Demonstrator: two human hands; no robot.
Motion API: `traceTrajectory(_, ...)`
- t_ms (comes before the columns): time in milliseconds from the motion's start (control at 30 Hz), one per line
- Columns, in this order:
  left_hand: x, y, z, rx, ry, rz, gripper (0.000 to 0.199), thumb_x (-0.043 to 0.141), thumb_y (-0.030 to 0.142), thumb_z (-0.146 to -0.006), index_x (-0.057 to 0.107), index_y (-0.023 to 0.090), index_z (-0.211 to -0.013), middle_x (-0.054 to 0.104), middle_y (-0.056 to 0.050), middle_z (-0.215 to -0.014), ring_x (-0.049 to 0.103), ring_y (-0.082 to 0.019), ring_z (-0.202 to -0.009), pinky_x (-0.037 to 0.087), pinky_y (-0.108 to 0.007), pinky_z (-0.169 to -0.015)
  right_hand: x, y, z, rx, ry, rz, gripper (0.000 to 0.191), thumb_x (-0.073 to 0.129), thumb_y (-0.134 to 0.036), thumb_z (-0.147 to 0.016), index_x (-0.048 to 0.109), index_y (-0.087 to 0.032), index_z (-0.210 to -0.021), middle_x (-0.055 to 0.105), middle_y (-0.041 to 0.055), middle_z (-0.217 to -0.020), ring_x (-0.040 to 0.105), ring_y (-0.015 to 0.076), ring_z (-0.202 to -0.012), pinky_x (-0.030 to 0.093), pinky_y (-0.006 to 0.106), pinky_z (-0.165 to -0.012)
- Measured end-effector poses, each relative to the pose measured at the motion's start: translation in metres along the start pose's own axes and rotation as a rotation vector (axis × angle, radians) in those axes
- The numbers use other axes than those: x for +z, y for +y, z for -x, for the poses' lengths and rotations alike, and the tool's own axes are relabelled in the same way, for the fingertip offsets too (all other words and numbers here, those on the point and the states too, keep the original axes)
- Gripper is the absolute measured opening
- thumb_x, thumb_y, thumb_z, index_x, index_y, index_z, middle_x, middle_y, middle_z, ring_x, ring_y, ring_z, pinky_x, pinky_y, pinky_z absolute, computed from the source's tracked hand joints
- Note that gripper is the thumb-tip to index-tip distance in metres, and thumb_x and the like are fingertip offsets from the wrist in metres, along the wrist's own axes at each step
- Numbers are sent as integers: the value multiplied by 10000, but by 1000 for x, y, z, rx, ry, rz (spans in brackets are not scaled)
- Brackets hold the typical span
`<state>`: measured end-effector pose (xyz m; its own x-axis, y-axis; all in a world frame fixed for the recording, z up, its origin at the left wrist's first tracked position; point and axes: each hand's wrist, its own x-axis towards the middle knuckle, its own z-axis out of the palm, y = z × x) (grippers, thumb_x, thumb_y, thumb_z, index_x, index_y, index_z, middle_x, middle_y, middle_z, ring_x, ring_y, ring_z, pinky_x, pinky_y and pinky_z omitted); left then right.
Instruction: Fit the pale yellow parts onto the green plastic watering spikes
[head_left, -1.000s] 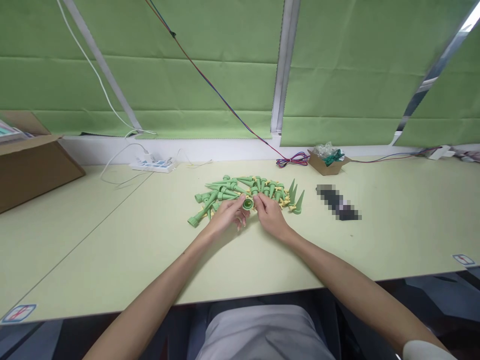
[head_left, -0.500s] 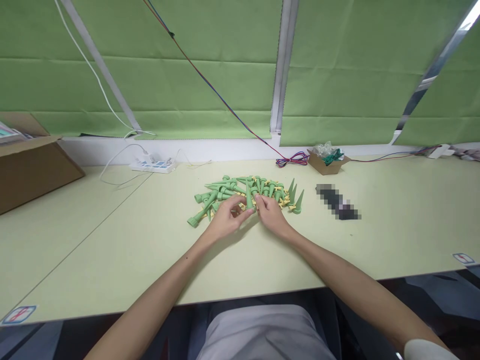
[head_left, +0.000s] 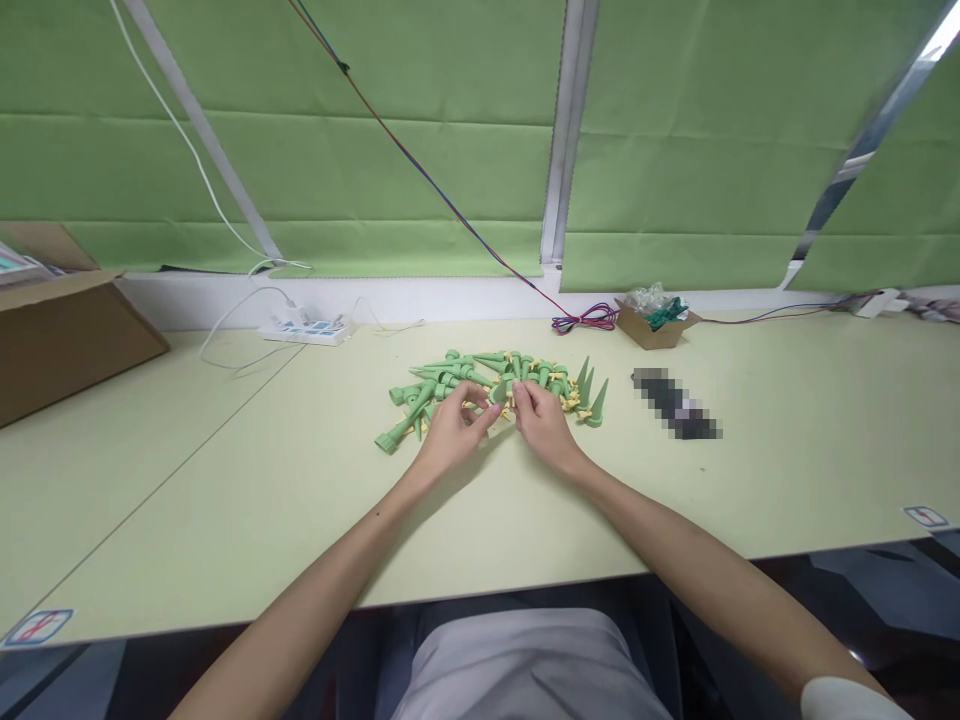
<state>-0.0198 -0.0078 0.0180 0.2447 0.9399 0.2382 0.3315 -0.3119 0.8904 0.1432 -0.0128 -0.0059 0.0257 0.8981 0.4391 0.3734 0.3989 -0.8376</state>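
My left hand [head_left: 456, 428] has its fingers closed on a green cone piece [head_left: 498, 394], its thumb at the piece's near edge. Just to the right, my right hand [head_left: 541, 428] pinches something small beside that piece; its fingers hide most of it. Both hands are at the front of a pile of green spikes with yellow fittings [head_left: 442, 375] on the table. A few spikes with pointed tips [head_left: 598, 405] stand at the right end of the pile, and a long green spike [head_left: 401, 425] lies at its left end.
The pale table [head_left: 300, 500] holds a large cardboard box [head_left: 67, 345] at the left and a white power strip [head_left: 307, 332]. Behind the pile are coiled wires [head_left: 589, 319] and a small cardboard box [head_left: 652, 332]. A pixelated dark object [head_left: 675, 405] lies to the right.
The green cone piece between my hands has tipped from upright, its point now away from me. My left fingers have shifted slightly up around it.
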Motion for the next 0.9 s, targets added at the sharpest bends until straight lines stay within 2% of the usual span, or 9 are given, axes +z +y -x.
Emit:
traceTrajectory(100, 1, 3, -1, -116, -120, 201, 507, 633, 675, -805, 581, 171, -816, 622, -43, -822, 587, -126, -547, 451, -263, -463, -4, -5, 0, -40, 62, 47, 423, 347, -511, -1025, 361, -233, -707, 393, -38, -611, 389, 141, -578, 308, 286, -595)
traceTrajectory(167, 2, 3, -1, -180, -179, 345, 557, 577, 704, -833, 604, 153, -762, 595, -42, -753, 588, -128, -537, 453, -268, -469, -6, -6, 0, -64, 52, 73, 406, 354, -480, -1027, 359, -231, -706, 386, -41, -611, 373, 136, -575, 301, 286, -601)
traceTrajectory(333, 1, 3, 0, -281, -233, 496, 542, 628, 675, -824, 646, 134, -781, 608, -65, -775, 597, -129, -574, 443, -253, -473, -5, -6, 1, -111, -17, 101, 379, 360, -445, -1023, 345, -232, -710, 366, -42, -615, 346, 137, -576, 293, 284, -596)
traceTrajectory(500, 0, 1, 3, -220, -284, 460, 492, 630, 640, -846, 613, 156, -757, 611, -55, -751, 580, -124, -589, 462, -257, -506, -4, -5, 2, -94, -25, 82, 388, 344, -463, -1023, 358, -233, -711, 388, -34, -620, 378, 144, -587, 311, 283, -605)
traceTrajectory(600, -1, 2, 3, -164, -285, 363, 448, 668, 608, -829, 578, 178, -743, 610, -33, -682, 587, -137, -576, 476, -274, -527, -4, -3, 2, -78, -18, 63, 409, 349, -481, -1016, 364, -230, -693, 394, -31, -614, 386, 147, -590, 311, 284, -601)
traceTrajectory(733, -4, 4, 4, -60, -206, 155, 409, 712, 566, -796, 550, 194, -740, 605, -1, -637, 567, -129, -523, 464, -273, -522, -2, 2, -1, -38, -47, 5, 448, 361, -515, -1000, 377, -227, -656, 417, -24, -599, 407, 146, -586, 320, 284, -588)
traceTrajectory(900, -3, 2, 5, 14, -127, 21, 357, 713, 506, -790, 525, 204, -778, 577, 15, -655, 555, -133, -533, 433, -260, -491, 3, 8, -2, 72, -84, -100, 511, 372, -639, -960, 367, -240, -640, 373, -36, -532, 391, 137, -497, 311, 267, -491)
